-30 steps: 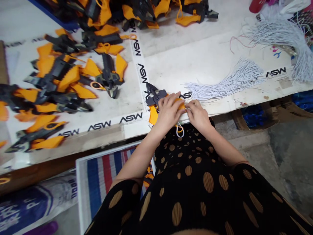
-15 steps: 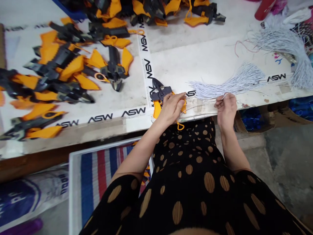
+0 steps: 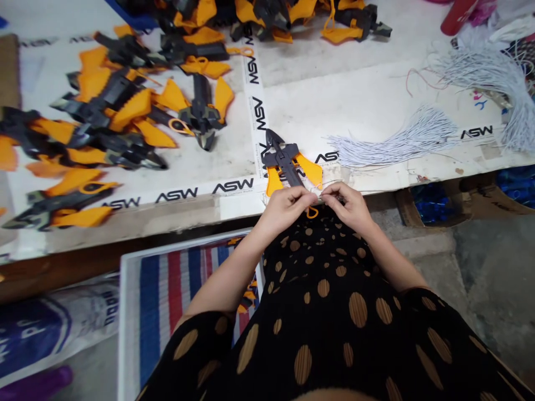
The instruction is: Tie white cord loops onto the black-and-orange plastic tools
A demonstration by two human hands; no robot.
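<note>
A dark grey toy with orange wings [image 3: 285, 161] lies at the table's front edge, its pointed nose away from me. Both hands meet at its near end, above a small orange loop [image 3: 312, 212]. The fingers of my left hand [image 3: 288, 207] are pinched together beside the loop. Close to its right, my right hand [image 3: 348, 205] pinches a thin white string [image 3: 321, 187], which runs between the fingertips. Whether my left fingers hold the string or the toy's end is too small to tell. A bundle of white strings [image 3: 397, 142] lies to the right on the table.
Many black and orange toys [image 3: 112, 106] are piled on the left of the table [image 3: 334, 83], with more at the back. A larger string bundle [image 3: 489, 72] and a red object [image 3: 456, 16] are at the right. Below stands a white-framed striped container [image 3: 155, 312].
My right hand has come left from the string bundle to meet my left hand. My left hand has slid off the toy's body to its near end, fingers now pinched.
</note>
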